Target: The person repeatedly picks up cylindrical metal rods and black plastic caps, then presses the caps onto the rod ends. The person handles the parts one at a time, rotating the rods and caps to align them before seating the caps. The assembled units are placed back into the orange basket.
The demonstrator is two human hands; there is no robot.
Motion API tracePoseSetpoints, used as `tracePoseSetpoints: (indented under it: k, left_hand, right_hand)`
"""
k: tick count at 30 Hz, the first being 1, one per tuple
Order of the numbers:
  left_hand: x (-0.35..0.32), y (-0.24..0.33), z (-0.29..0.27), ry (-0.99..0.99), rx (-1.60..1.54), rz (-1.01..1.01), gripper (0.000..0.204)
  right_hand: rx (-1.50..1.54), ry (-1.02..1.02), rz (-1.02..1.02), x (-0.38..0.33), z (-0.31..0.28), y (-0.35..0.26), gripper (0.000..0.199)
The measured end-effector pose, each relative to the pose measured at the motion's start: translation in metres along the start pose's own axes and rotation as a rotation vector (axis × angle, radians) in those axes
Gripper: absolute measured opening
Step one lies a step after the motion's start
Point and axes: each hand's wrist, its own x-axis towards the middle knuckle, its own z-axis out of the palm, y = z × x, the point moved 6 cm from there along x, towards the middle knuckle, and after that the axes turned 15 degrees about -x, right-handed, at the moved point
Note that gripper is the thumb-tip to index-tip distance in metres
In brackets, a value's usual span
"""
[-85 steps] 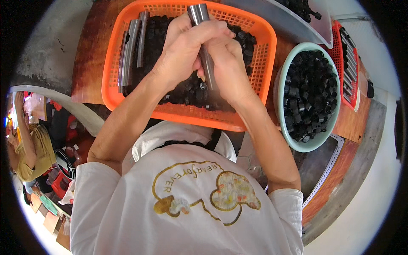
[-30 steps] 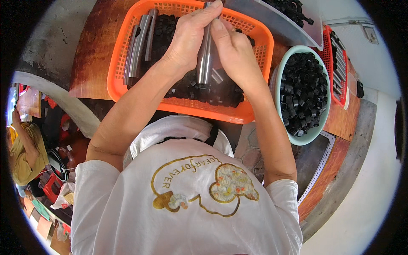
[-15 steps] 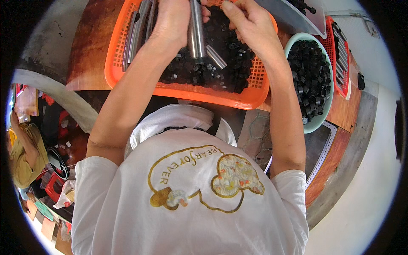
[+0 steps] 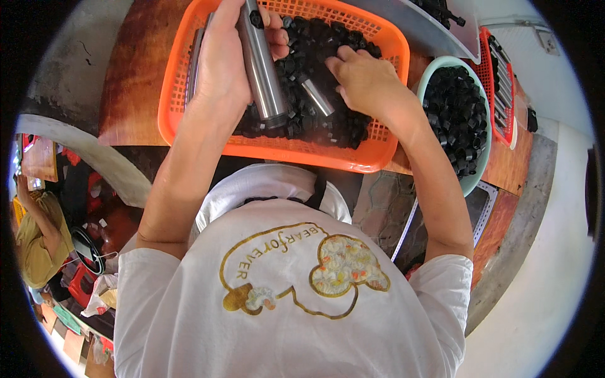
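Note:
My left hand (image 4: 224, 63) is closed around a shiny metal tube (image 4: 259, 72), held at a tilt over the orange basket (image 4: 283, 153). The tube's lower end looks dark, and a small black piece sits near its upper part. My right hand (image 4: 370, 85) is on the heap of small black plastic caps (image 4: 302, 50) inside the basket. Its fingers are bent and drawn together, and what they hold, if anything, is hidden. A short metal tube (image 4: 317, 97) lies on the caps between my hands. More metal tubes (image 4: 195, 63) stand along the basket's left side, partly behind my left hand.
A pale green basin (image 4: 484, 151) full of black caps stands right of the basket. Beyond it is a red basket (image 4: 485, 63) of metal tubes. A clear plastic bin (image 4: 435, 31) sits at the back. A wooden table (image 4: 129, 94) carries these. Another person (image 4: 44, 233) is at far left.
My right hand has come down and nearer onto the caps. My left hand has shifted left with the tube, which now leans more. The view has shifted slightly.

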Motion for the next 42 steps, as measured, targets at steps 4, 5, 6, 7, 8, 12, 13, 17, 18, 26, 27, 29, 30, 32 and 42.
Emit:
tracePoseSetpoints:
  k: [4,5,6,7,8,12,13,17,18,26,27,29,30,32,42]
  left_hand:
    - [0.006,-0.009,-0.003,-0.092,-0.019,-0.061,0.049]
    - [0.005,-0.011,-0.005,-0.070,0.034,-0.034,0.048]
    - [0.006,-0.010,-0.003,-0.102,0.019,-0.031,0.049]
    - [0.006,-0.012,-0.004,-0.101,0.010,-0.044,0.049]
    - [0.005,-0.011,-0.003,-0.108,0.023,-0.030,0.050]
    - [0.002,-0.012,-0.004,-0.114,0.009,-0.040,0.049]
    - [0.002,-0.012,-0.004,-0.118,0.012,-0.042,0.049]
    - [0.002,-0.016,-0.001,-0.167,0.036,-0.044,0.050]
    - [0.002,-0.018,0.001,-0.199,0.039,-0.071,0.051]
    - [-0.012,-0.038,0.011,-0.232,0.001,-0.190,0.051]
    - [-0.013,-0.040,0.013,-0.233,0.013,-0.187,0.050]
    - [-0.013,-0.042,0.017,-0.247,0.008,-0.173,0.050]
    - [-0.014,-0.042,0.019,-0.256,0.015,-0.162,0.049]
    - [-0.014,-0.042,0.021,-0.262,0.015,-0.133,0.049]
    - [-0.013,-0.057,0.019,-0.239,-0.018,-0.244,0.043]
  right_hand:
    - [0.001,-0.065,0.011,0.010,-0.003,0.000,0.029]
    - [0.047,-0.088,0.014,0.014,-0.004,0.002,0.029]
    - [0.096,-0.116,0.014,0.016,-0.005,0.004,0.028]
    - [0.141,-0.181,0.025,0.017,-0.004,0.006,0.028]
    - [0.229,-0.165,0.060,0.016,-0.008,0.011,0.028]
    - [0.316,0.002,0.048,0.008,-0.029,0.016,0.031]
    - [0.391,0.068,0.037,0.005,-0.034,0.016,0.031]
    - [0.614,0.344,-0.029,-0.005,-0.056,0.013,0.026]
    - [0.661,0.375,-0.035,-0.007,-0.059,0.013,0.025]
    - [0.954,0.618,0.060,-0.018,-0.073,0.011,0.026]
    - [1.000,0.638,0.053,-0.019,-0.073,0.009,0.026]
    - [1.089,0.664,0.041,-0.020,-0.074,0.005,0.027]
    - [1.002,0.685,0.031,-0.023,-0.077,0.003,0.027]
    - [1.115,0.721,0.053,-0.027,-0.075,0.003,0.024]
    - [1.070,0.691,0.072,-0.024,-0.075,0.013,0.021]
